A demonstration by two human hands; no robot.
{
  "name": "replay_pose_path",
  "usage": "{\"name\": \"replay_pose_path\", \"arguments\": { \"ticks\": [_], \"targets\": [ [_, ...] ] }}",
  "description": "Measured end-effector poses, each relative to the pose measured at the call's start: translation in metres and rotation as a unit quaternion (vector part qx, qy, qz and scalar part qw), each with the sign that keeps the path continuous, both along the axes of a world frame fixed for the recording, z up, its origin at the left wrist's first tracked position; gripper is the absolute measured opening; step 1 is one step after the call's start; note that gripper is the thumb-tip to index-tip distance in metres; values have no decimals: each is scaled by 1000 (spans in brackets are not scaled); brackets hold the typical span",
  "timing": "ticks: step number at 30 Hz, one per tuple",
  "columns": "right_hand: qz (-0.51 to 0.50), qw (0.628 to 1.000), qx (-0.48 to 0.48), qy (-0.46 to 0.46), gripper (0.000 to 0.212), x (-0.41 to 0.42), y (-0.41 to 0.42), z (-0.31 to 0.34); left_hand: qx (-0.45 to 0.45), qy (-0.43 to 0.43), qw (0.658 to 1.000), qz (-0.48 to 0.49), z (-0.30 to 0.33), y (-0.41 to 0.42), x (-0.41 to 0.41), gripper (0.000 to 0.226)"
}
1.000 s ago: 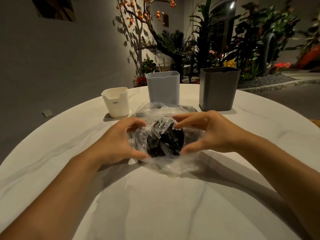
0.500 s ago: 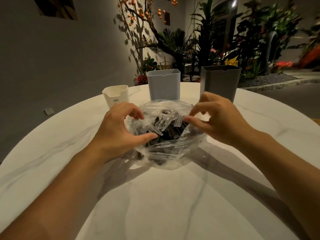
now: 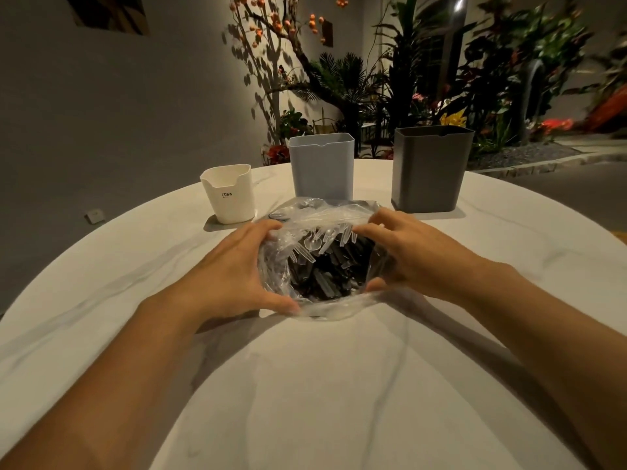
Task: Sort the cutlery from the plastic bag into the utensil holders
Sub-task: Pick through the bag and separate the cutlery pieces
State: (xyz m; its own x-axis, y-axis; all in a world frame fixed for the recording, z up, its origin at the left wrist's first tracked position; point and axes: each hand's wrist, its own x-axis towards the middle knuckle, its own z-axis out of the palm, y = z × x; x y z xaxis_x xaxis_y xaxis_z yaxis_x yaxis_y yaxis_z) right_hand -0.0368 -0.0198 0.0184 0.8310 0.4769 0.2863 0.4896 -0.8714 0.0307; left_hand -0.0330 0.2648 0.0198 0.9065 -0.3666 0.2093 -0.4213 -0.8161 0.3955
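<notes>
Both hands, left hand (image 3: 234, 269) and right hand (image 3: 410, 256), grip the clear plastic bag (image 3: 325, 215), its mouth facing up. Clear and black plastic cutlery (image 3: 325, 262) lies jumbled inside. "CRBW" marks the small white holder (image 3: 229, 193).

And here we are at what looks like a patio or courtyard seating spot by night, perhaps at a home or a restaurant; which one can't be told. A round white marble-veined tabletop (image 3: 305, 385) sits by a plain grey wall (image 3: 118, 113). Behind it is a lit garden bed: a branching tree with orange fruit (image 3: 271, 25), palm fronds (image 3: 342, 79), broad-leaved plants (image 3: 543, 62), red flowers (image 3: 556, 123), gravel and a stone kerb (image 3: 529, 161).
</notes>
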Motion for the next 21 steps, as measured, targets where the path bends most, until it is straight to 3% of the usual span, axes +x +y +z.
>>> {"name": "replay_pose_path", "arguments": {
  "ticks": [4,5,7,8,9,11,14,17,21],
  "targets": [
    [29,995,90,29,82,-8,-2,10,-60,37,997,20,4,-2,-4,106],
    [43,994,103,-6,68,-10,-1,14,-98,16,995,28,6,-3,-4,93],
    [64,990,117,-48,40,-14,10,23,-193,-81,977,50,13,-8,-2,46],
    [71,991,107,-36,29,-15,18,26,-232,-127,963,53,18,-15,-3,21],
    [73,994,72,-22,23,-14,27,28,-256,-155,953,44,22,-23,-3,13],
    [51,998,-15,-21,28,-5,46,25,-228,-161,960,22,25,-41,-4,22],
    [12,999,-5,-35,48,8,60,17,-91,-139,986,31,15,-56,3,17],
    [33,999,-22,28,73,11,63,6,-2,-168,984,55,-2,-53,11,14],
    [-8,998,-47,-29,59,6,45,6,53,-223,972,52,-15,-39,22,35]
  ]
}}
